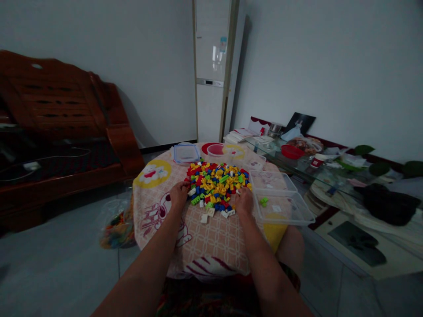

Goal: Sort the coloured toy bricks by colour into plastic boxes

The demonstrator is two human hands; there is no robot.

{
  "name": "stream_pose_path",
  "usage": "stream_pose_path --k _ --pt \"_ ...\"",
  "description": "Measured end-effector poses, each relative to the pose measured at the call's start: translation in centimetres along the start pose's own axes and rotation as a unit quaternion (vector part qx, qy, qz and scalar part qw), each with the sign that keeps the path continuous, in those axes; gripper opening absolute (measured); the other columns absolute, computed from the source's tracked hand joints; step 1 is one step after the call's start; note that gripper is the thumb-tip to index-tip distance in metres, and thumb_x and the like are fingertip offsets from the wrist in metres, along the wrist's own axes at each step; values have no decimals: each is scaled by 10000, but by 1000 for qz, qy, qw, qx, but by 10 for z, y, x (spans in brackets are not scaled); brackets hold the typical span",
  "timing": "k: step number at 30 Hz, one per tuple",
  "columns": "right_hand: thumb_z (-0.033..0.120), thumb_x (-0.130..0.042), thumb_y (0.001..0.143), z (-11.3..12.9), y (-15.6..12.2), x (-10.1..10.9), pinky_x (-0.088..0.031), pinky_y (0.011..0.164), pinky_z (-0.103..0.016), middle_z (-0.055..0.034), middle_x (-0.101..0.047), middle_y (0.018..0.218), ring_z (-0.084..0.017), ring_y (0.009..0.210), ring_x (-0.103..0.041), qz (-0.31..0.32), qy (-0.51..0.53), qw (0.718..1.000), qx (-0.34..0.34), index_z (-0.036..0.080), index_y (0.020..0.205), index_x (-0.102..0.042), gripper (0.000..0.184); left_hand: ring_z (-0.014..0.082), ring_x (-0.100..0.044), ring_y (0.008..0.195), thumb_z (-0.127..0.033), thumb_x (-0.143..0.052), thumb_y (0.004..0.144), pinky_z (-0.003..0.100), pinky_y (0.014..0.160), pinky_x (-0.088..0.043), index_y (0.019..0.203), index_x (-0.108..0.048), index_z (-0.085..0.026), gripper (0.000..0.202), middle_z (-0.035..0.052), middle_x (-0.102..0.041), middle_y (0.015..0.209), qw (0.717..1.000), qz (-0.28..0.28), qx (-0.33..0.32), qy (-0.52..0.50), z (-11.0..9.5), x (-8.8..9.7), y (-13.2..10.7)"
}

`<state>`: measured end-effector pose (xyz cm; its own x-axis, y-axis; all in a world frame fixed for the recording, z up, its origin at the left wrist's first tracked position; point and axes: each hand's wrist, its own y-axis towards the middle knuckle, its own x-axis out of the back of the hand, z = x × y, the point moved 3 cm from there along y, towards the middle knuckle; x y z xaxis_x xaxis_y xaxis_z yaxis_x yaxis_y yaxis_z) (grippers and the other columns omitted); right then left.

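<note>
A heap of small toy building bricks (218, 182) in red, yellow, blue, green and white lies on the cloth-covered round table. At the heap's left edge is my left hand (179, 194), its fingers curled beside red and white bricks; what they hold, if anything, is hidden. My right hand (243, 200) rests at the right edge with bent fingers, a bit of white showing at its fingertips. Several white bricks (204, 218) lie loose along the near side of the heap. Right of my right hand, a clear plastic box (300, 211) contains a few light green bricks (263, 201).
Behind the heap stand a blue-rimmed clear container (186, 154) and a pink round tub (215, 150). A cluttered glass table (307, 169) bears a red bowl (292, 152) at right. A bag of colourful pieces (117, 231) lies on the floor at left, near a wooden bench (62, 169).
</note>
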<state>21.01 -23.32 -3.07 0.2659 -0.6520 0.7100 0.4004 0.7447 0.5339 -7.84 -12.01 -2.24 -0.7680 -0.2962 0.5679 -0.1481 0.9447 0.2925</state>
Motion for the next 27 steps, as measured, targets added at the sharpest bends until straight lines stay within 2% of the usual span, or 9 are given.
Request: stream_pose_path --k 5,10,15,22,27 --pt "62 -522 831 -2 1 1 -474 890 -311 -85 -691 947 -209 929 -607 -33 74 997 -13 187 834 -714 230 257 -723 1064 -136 -453 810 352 996 -526 1024 -820 -182 427 83 -798 1125 1000 -4 -1 0 -1 2 0" --pt "40 -484 810 -4 2 6 -488 869 -300 -68 -704 886 -199 898 -627 -67 112 991 -31 193 806 -709 272 263 -727 1047 -141 -452 800 361 988 -530 1001 -821 -181 422 85 -803 1100 1000 -5 -2 -8 -2 3 -1" --pt "48 -441 826 -8 -2 8 -493 847 -295 -87 -714 887 -208 899 -645 -71 103 991 -45 176 851 -728 316 248 -737 991 -143 -452 791 340 955 -545 984 -822 -181 419 85 -810 1028 1000 -11 4 -19 -1 2 -2" --pt "65 -409 848 -9 -7 10 -495 885 -313 -117 -732 969 -221 949 -659 -67 96 991 -68 153 991 -744 375 250 -733 1018 -151 -458 797 349 982 -540 1013 -824 -184 426 78 -806 1066 1000 -11 -1 -19 0 1 -2" --pt "88 -397 842 -4 -7 18 -510 916 -334 -134 -733 1037 -228 955 -684 -52 147 985 -78 131 1083 -730 413 246 -731 1006 -146 -453 791 338 960 -544 1003 -824 -181 429 82 -804 1061 1000 -9 0 -18 -1 2 -2"
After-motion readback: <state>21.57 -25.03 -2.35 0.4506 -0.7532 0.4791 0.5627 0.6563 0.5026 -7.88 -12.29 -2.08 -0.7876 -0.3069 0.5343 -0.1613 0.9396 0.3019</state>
